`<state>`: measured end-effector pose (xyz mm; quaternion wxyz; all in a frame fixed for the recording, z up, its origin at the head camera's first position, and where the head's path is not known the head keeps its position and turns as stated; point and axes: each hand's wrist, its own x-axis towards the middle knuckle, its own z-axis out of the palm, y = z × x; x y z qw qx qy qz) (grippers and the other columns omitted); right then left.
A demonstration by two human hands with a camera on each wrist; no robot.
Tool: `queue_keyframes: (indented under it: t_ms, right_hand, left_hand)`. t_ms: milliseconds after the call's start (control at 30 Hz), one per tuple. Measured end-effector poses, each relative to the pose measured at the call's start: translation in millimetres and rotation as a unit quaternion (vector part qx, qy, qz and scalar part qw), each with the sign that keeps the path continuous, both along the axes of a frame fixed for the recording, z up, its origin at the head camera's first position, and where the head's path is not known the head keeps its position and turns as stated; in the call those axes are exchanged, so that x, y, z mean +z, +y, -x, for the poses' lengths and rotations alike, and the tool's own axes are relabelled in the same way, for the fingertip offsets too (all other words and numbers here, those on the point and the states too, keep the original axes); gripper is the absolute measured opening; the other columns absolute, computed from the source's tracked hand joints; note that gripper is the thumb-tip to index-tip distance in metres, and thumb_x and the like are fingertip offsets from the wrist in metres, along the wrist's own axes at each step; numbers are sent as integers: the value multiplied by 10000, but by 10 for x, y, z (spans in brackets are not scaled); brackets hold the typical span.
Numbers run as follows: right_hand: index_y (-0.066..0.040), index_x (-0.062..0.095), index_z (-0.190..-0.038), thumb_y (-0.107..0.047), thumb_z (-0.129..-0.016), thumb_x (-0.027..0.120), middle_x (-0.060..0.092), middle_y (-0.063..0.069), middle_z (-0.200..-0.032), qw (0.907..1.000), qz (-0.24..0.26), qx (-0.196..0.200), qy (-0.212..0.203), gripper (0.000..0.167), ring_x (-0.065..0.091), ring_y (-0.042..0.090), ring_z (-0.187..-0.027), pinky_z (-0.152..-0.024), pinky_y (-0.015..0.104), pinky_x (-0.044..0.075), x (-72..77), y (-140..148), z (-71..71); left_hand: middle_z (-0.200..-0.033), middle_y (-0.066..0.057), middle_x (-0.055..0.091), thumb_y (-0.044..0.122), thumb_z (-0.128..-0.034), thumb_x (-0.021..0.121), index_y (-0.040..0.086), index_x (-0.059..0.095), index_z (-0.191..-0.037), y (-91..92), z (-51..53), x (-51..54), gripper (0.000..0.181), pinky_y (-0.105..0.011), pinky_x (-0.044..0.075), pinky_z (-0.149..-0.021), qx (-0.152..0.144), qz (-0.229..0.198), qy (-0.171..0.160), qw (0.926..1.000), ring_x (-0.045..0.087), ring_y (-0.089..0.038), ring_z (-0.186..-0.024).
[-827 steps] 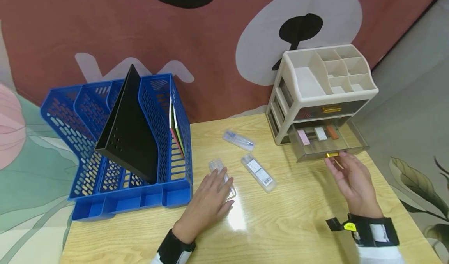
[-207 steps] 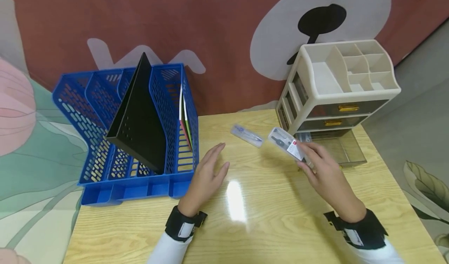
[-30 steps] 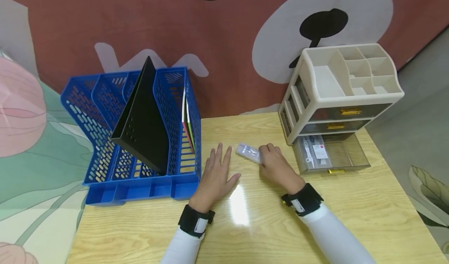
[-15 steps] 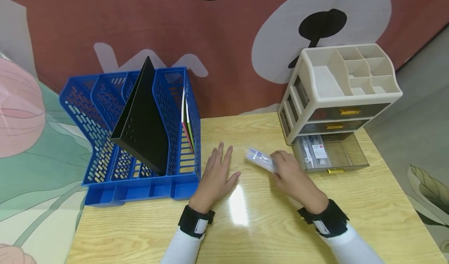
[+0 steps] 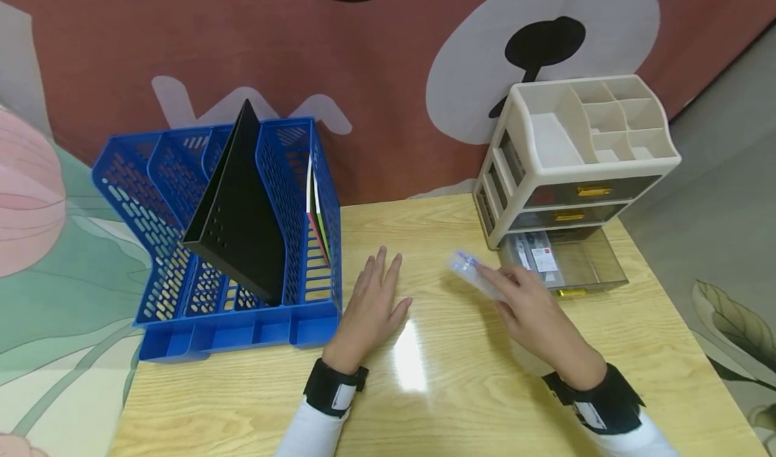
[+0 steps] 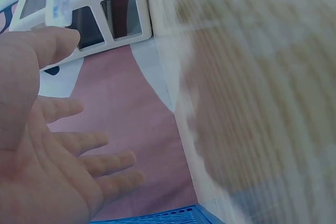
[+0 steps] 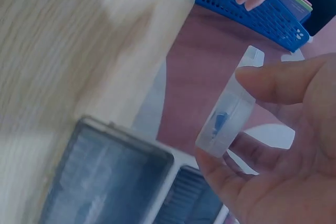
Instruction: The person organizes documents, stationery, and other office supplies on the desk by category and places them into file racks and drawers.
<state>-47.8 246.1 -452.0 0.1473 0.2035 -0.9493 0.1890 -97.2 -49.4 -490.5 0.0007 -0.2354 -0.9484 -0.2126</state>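
Between thumb and fingers my right hand (image 5: 539, 319) holds a slim clear plastic case (image 5: 469, 271), lifted above the table just left of the open bottom drawer (image 5: 597, 261). The right wrist view shows the same translucent case (image 7: 228, 114) pinched, with something small and blue inside. In that drawer lie clear cases, one with a white label (image 5: 544, 259). My left hand (image 5: 370, 309), its fingers spread and straight, is at the table beside the blue file rack (image 5: 242, 336) and holds nothing. Its palm (image 6: 47, 182) shows in the left wrist view.
A cream desktop organizer (image 5: 558, 167) with top compartments and two closed upper drawers stands back right on the wooden table (image 5: 461, 389). The rack holds a black folder (image 5: 248, 221) and thin booklets (image 5: 316, 214). A printed cloth (image 5: 388, 106) hangs behind.
My right hand has lifted the clear case off the table and carried it right, towards the open drawer. Earlier, another case went into that drawer; the middle drawer, once open, is closed.
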Motion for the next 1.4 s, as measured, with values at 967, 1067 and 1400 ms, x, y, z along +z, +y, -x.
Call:
queue_keyframes:
  t_ms: [967,1067,1400]
  right_hand:
    - [-1,636,-1302,104,-693,842,623,383,-1130,9914,-707,-1089,129,652,588,574,-902,-712,677,532,196,968,-72]
    - [42,634,-1277,96,-696,843,622,391,-1114,9909,-666,-1163,122,620,589,580,-883,-705,685,525,160,1025,-50]
    - [223,568,-1238,83,-713,832,597,433,-1074,9881,-600,-1402,-197,604,588,578,-893,-714,696,526,88,1202,84]
  left_hand:
    - [-1695,-237,216,297,-994,683,95,318,-1619,-205,-63,-25,752,-593,324,-1219,182,-8,131,9997,315,-483,-1517]
    - [-1698,-227,215,294,-994,684,103,312,-1623,-212,-73,-37,755,-586,318,-1224,233,4,88,9997,312,-472,-1522]
    - [-1704,-220,204,301,-1000,673,110,303,-1629,-226,-83,-30,754,-575,308,-1232,239,10,76,9997,304,-460,-1530]
